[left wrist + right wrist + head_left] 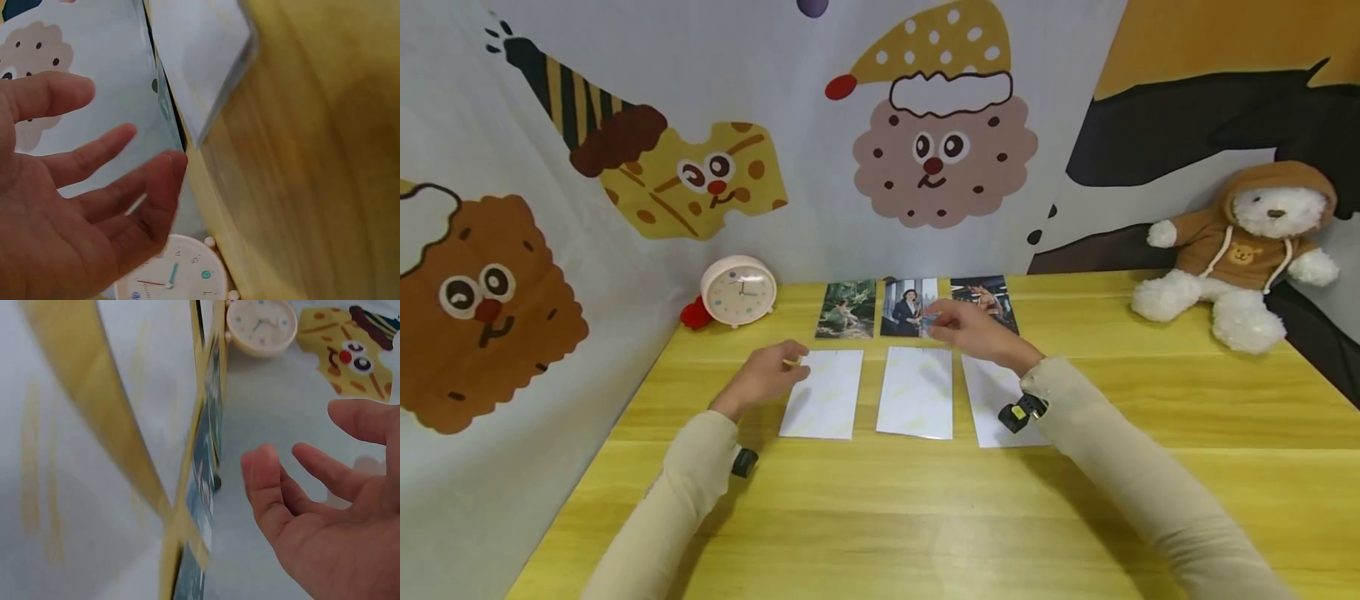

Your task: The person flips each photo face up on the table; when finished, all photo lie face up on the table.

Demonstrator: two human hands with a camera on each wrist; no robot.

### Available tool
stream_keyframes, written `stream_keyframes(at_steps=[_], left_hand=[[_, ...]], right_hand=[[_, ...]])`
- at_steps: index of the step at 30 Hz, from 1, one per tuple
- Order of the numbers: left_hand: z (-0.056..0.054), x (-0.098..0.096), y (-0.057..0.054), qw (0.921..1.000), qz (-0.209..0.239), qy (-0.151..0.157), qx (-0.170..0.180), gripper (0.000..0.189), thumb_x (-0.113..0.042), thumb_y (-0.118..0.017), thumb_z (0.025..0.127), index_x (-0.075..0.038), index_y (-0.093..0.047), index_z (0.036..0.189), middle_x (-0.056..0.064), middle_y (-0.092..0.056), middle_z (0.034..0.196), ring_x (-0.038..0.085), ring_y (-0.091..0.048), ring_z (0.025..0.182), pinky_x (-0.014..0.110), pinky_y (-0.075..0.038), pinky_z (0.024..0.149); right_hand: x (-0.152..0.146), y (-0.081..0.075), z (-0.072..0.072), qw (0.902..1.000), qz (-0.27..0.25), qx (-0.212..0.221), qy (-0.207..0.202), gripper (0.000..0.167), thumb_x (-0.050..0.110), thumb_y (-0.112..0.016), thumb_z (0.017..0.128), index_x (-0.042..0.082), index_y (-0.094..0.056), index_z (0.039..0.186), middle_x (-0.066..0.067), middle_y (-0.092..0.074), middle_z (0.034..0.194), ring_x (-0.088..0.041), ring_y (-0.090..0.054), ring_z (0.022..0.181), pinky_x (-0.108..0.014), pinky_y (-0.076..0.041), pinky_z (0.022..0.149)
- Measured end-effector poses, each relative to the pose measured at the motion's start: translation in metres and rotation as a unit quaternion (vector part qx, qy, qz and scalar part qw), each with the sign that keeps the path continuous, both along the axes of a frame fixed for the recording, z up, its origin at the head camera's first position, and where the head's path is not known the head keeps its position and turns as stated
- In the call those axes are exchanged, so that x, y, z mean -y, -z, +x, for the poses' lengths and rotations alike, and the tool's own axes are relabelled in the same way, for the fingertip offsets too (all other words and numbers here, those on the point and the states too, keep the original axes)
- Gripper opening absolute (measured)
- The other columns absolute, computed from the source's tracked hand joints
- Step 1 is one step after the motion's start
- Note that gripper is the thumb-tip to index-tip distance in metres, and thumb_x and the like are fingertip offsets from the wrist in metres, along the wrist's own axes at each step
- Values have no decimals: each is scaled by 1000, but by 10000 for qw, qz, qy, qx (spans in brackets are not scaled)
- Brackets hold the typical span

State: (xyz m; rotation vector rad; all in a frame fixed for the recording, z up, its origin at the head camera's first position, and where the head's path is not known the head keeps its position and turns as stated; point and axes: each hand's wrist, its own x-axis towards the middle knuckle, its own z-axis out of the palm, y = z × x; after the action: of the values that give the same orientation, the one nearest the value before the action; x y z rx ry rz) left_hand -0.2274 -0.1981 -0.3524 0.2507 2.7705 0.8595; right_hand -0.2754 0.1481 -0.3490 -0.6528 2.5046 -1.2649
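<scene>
Three white cards lie in a row on the wooden table: a left card (823, 396), a middle card (916, 393) and a right card (988, 396) partly covered by my right wrist. Behind them lie three photos: a green outdoor one (846, 310), one of a person in a dark suit (901, 313), and a darker one (983, 293) partly hidden by my hand. My left hand (763, 377), fingers loosely bent and holding nothing, hovers beside the left card. Above the gap between card and photo rows is my right hand (977, 332), also loosely bent, with nothing between its fingers.
A pink round clock (739, 290) stands at the back left, with a red object (696, 313) beside it. At the back right sits a white teddy bear in a brown hoodie (1236, 250). A cartoon-printed cloth (820, 208) hangs behind the table (865, 517).
</scene>
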Motion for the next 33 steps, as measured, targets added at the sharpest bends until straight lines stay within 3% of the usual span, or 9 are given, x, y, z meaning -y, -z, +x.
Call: stream_keyframes(at_steps=[6, 9, 12, 15, 19, 22, 29, 33], left_hand=[[10, -3, 4, 9955, -905, 51, -263, 41, -26, -58, 99, -2, -60, 133, 23, -66, 128, 38, -62, 119, 53, -51, 99], [14, -6, 3, 9916, -1227, 139, -384, 41, -25, -60, 98, -2, -62, 131, 17, -71, 109, 31, -64, 100, 50, -52, 91], [17, -10, 2, 9887, -1424, 169, -433, 42, -26, -62, 97, -1, -62, 132, 9, -67, 85, 24, -59, 81, 43, -50, 80], [18, -15, 0, 9870, -1551, 70, -413, 43, -27, -62, 96, -2, -62, 132, 8, -62, 77, 22, -54, 75, 39, -47, 76], [20, -20, -1, 9833, -1776, -74, -396, 44, -28, -64, 94, -4, -62, 132, 16, -72, 105, 26, -59, 86, 44, -51, 81], [22, -23, 3, 9797, -1961, -59, -422, 45, -29, -66, 93, -5, -63, 131, 19, -70, 123, 29, -63, 96, 48, -53, 87], [22, -31, 9, 9770, -2089, 0, -428, 46, -29, -67, 93, -5, -63, 131, 18, -67, 131, 37, -62, 119, 53, -50, 99], [21, -35, 4, 9741, -2211, 166, -443, 47, -33, -66, 94, -6, -63, 132, 17, -68, 131, 35, -64, 115, 50, -52, 97]], right_hand=[[26, 10, 11, 9954, 194, 726, -600, 49, 25, -53, 104, 8, -44, 150, -19, -59, 136, -31, -66, 105, -42, -55, 77], [39, 14, 17, 9919, 156, 940, -835, 51, 26, -53, 104, 9, -43, 151, -17, -60, 136, -29, -68, 93, -38, -53, 71], [50, 18, 21, 9897, -14, 1060, -959, 51, 24, -53, 104, 7, -42, 150, -18, -63, 133, -29, -68, 85, -34, -51, 66], [60, 18, 24, 9875, -202, 1182, -1024, 50, 21, -53, 104, 6, -41, 150, -20, -64, 129, -29, -67, 81, -30, -48, 63], [69, 18, 29, 9845, -370, 1367, -1032, 52, 19, -53, 103, 6, -38, 152, -22, -65, 125, -24, -66, 77, -29, -47, 62], [75, 22, 33, 9817, -436, 1553, -1016, 55, 20, -54, 103, 7, -36, 153, -22, -64, 126, -20, -65, 74, -28, -48, 62], [79, 27, 39, 9785, -741, 1710, -888, 58, 23, -56, 103, 7, -33, 154, -23, -64, 125, -17, -60, 66, -28, -48, 63], [82, 26, 38, 9782, -871, 1737, -737, 60, 24, -57, 102, 7, -32, 154, -22, -62, 130, -17, -62, 69, -27, -49, 63]])
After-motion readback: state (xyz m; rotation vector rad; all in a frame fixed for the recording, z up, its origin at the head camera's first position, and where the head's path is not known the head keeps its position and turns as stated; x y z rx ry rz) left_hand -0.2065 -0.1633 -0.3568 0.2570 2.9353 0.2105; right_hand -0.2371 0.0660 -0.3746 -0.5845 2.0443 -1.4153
